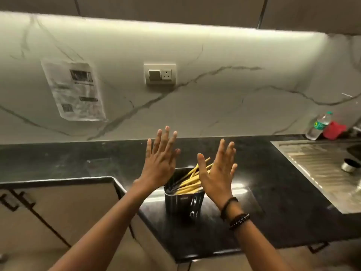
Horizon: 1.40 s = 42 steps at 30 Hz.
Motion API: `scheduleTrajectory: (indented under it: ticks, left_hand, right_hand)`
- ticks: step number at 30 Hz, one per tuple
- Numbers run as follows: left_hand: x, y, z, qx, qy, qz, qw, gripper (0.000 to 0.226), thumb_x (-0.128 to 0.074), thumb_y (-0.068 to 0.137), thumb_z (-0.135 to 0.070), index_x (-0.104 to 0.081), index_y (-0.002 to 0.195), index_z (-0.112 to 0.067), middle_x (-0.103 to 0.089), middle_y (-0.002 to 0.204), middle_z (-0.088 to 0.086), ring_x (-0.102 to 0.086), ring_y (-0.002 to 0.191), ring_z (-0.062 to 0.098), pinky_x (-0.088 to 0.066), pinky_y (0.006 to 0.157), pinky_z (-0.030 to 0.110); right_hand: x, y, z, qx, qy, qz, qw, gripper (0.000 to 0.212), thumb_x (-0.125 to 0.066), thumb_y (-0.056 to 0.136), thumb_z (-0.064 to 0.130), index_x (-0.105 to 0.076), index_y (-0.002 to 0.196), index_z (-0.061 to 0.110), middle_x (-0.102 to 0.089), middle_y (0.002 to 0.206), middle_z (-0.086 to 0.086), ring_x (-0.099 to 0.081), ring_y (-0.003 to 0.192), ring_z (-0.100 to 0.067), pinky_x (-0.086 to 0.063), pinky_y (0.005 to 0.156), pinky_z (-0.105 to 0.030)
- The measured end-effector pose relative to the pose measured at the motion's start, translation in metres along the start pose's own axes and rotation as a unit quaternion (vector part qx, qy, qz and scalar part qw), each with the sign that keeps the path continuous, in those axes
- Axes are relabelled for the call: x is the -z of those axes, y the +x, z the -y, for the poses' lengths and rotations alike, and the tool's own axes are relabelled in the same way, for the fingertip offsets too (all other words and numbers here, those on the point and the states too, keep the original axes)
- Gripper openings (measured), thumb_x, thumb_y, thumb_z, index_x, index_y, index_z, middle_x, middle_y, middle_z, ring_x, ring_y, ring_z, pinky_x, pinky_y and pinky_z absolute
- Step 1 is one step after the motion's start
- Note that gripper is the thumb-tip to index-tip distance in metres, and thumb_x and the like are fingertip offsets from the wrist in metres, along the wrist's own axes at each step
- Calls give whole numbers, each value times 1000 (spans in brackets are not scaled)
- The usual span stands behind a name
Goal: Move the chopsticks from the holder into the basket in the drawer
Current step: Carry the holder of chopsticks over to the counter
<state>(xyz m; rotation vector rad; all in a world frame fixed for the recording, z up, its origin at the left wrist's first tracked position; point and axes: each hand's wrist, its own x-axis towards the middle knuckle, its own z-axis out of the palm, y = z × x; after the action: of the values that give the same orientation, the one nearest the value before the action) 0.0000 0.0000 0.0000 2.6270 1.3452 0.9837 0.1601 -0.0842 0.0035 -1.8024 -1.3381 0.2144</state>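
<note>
A dark square holder (184, 202) stands on the black countertop (263, 182) near its inner corner. Several yellow chopsticks (190, 181) lean in it, tips pointing up to the right. My left hand (161, 161) is raised above and to the left of the holder, fingers spread, holding nothing. To the right of the holder my right hand (218, 173) is also up with fingers apart, and it covers the upper ends of some chopsticks. Neither hand touches the holder. No basket is in view and every drawer in view is closed.
Closed beige cabinet fronts (58, 212) with dark handles sit below the counter at left. A steel sink drainboard (320, 173) with a small metal cup (350, 165) lies at right. A plastic bottle (319, 126) and a red cloth (334, 130) stand by the marble wall.
</note>
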Motion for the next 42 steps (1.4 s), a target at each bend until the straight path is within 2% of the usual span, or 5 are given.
scheduleTrajectory:
  ticks: [8, 16, 21, 36, 42]
  left_hand:
    - [-60, -56, 17, 129, -79, 113, 982, 59, -20, 100, -47, 0, 153, -28, 14, 160, -8, 23, 144, 8, 11, 118, 40]
    - [-92, -77, 30, 302, -236, 150, 911, 67, -31, 102, -41, 2, 153, -13, 5, 161, 8, 5, 148, 18, -5, 116, 33]
    - [-97, -80, 28, 351, -325, 127, 869, 30, -35, 102, -36, -43, 128, -23, -52, 124, -6, -50, 122, 20, -37, 91, 30]
    - [-65, -142, -13, 403, -289, -16, 868, 31, -34, 103, -33, -53, 126, -29, -63, 99, -17, -61, 99, 11, -46, 82, 31]
    - [-37, -201, -38, 460, -287, -102, 834, 47, -33, 101, -37, -41, 145, -21, -55, 134, -8, -52, 117, -4, -42, 105, 31]
  right_hand:
    - [-31, -23, -35, -191, 132, -16, 973, 87, -55, 95, 38, 3, 153, 7, -7, 163, -14, -13, 150, -25, -19, 121, -38]
    - [-63, -25, -57, -274, 244, -20, 930, 73, -58, 95, 29, -12, 150, 17, -53, 136, -10, -57, 114, -21, -46, 88, -29]
    - [-75, -20, -67, -245, 269, 12, 931, 33, -55, 96, 29, -49, 126, 15, -63, 116, 0, -61, 109, -16, -45, 81, -19]
    - [-36, -58, -76, -209, 359, 170, 894, 29, -66, 89, 20, -63, 116, 10, -71, 111, -3, -66, 107, -13, -53, 93, -29]
    - [-19, -98, -72, -179, 362, 284, 870, 45, -72, 79, 32, -63, 117, 12, -72, 112, -3, -68, 106, -14, -53, 96, -35]
